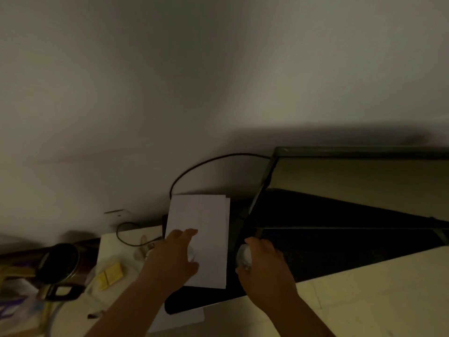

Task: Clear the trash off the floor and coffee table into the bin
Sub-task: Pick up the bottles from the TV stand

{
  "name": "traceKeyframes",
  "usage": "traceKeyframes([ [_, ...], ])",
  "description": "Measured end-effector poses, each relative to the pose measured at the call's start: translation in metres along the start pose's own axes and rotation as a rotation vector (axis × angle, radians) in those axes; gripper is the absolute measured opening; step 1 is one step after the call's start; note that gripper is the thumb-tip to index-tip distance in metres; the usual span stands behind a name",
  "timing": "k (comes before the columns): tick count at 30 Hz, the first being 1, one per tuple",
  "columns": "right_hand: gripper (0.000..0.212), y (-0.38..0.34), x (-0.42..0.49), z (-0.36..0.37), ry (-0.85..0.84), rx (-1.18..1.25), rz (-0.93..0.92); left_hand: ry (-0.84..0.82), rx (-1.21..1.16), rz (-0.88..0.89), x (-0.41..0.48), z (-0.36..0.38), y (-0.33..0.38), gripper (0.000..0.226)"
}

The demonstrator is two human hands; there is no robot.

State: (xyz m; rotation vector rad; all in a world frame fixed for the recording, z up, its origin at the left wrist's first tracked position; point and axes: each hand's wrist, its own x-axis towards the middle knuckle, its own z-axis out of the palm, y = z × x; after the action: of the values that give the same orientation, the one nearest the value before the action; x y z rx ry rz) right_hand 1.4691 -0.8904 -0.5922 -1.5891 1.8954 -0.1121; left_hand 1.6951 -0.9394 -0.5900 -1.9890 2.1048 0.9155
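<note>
The scene is dim and blurred. My left hand (pixel 173 257) reaches forward over a white sheet of paper (pixel 206 229) that lies on a black object (pixel 184 302); its fingers curl loosely over the sheet's lower left part, with something pale under the palm. My right hand (pixel 263 266) grips a small clear, crumpled piece of plastic (pixel 243 255) just right of the paper. No bin is in view.
A dark round pot with a handle (pixel 59 262) stands at the left, next to a yellow packet (pixel 110 276) and small bits on a white surface (pixel 109 242). A black cable (pixel 194 166) loops along the wall. A dark glass-topped table frame (pixel 340 152) fills the right; pale floor tiles (pixel 376 288) lie below.
</note>
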Motion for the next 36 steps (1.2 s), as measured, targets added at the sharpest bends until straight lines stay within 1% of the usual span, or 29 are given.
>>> traceKeyframes([
  [2, 0.058, 0.004, 0.005, 0.01, 0.002, 0.056, 0.006, 0.07, 0.004, -0.011, 0.004, 0.006, -0.003, 0.075],
  [4, 0.049, 0.004, 0.01, 0.015, 0.009, 0.103, 0.039, 0.071, 0.01, -0.012, 0.005, 0.006, -0.007, 0.073],
  [6, 0.037, 0.001, 0.012, 0.015, -0.006, 0.086, 0.046, 0.045, 0.0, -0.003, 0.003, 0.002, -0.008, 0.072],
  [8, 0.031, -0.006, 0.008, 0.005, 0.013, 0.093, 0.038, 0.037, -0.028, 0.0, -0.003, -0.007, -0.006, 0.071],
  [11, 0.031, -0.023, -0.011, -0.023, 0.082, 0.136, 0.022, 0.053, -0.069, 0.025, -0.021, -0.033, 0.002, 0.068],
  [15, 0.031, -0.061, -0.054, -0.085, 0.139, 0.139, -0.031, 0.073, -0.119, 0.082, -0.056, -0.09, 0.018, 0.061],
  [18, 0.042, -0.099, -0.085, -0.144, 0.067, 0.072, -0.053, 0.091, -0.157, 0.131, -0.092, -0.146, 0.034, 0.055],
  [20, 0.05, -0.127, -0.108, -0.184, 0.064, 0.037, -0.059, 0.092, -0.16, 0.159, -0.116, -0.187, 0.045, 0.05],
  [22, 0.046, -0.149, -0.132, -0.219, 0.132, 0.019, -0.104, 0.102, -0.161, 0.184, -0.139, -0.223, 0.054, 0.043],
  [24, 0.042, -0.168, -0.156, -0.25, 0.211, 0.009, -0.161, 0.145, -0.144, 0.22, -0.163, -0.257, 0.063, 0.037],
  [26, 0.04, -0.184, -0.174, -0.277, 0.252, -0.03, -0.234, 0.223, -0.14, 0.228, -0.19, -0.288, 0.075, 0.038],
  [28, 0.039, -0.197, -0.187, -0.297, 0.255, -0.04, -0.3, 0.321, -0.117, 0.22, -0.217, -0.31, 0.084, 0.042],
  [32, 0.039, -0.213, -0.201, -0.317, 0.262, -0.024, -0.443, 0.447, -0.075, 0.118, -0.269, -0.333, 0.098, 0.052],
  [34, 0.039, -0.221, -0.202, -0.322, 0.224, -0.018, -0.528, 0.509, -0.073, 0.036, -0.296, -0.336, 0.099, 0.053],
  [36, 0.036, -0.227, -0.199, -0.32, 0.19, -0.01, -0.625, 0.551, -0.076, -0.066, -0.326, -0.332, 0.094, 0.052],
])
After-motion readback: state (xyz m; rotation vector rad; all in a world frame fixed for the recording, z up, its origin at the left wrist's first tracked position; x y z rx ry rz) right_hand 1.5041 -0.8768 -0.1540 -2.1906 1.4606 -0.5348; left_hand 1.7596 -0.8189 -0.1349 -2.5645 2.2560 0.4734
